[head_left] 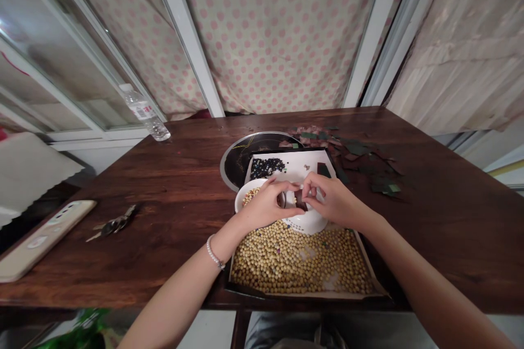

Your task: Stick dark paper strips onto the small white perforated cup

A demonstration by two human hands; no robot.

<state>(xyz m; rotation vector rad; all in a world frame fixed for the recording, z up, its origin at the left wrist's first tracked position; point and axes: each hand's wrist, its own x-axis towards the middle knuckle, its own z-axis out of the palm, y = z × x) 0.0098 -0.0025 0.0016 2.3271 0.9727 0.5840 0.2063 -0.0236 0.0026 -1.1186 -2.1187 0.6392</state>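
My left hand (265, 200), with a beaded bracelet at the wrist, curves over a white bowl (241, 199) of pale beads. Its thumb and forefinger hold a small dark brown flat piece (301, 201) by its edges. On the piece's other side, my right hand (327, 196) has its fingertips pinched together close against it; anything between them is too small to name. Below both hands is a white dish with a perforated rim (308, 224). The bowl and dish are in a shallow white-lined box (295, 160), with many round pale yellow beads (295, 262) in its near part.
Small black beads (267, 168) lie in the box's far left corner. Behind it is a round dark plate (235, 161). Green and brown scraps (368, 158) are scattered at the right. On the left are a water bottle (146, 113), keys (114, 223) and a phone (45, 240).
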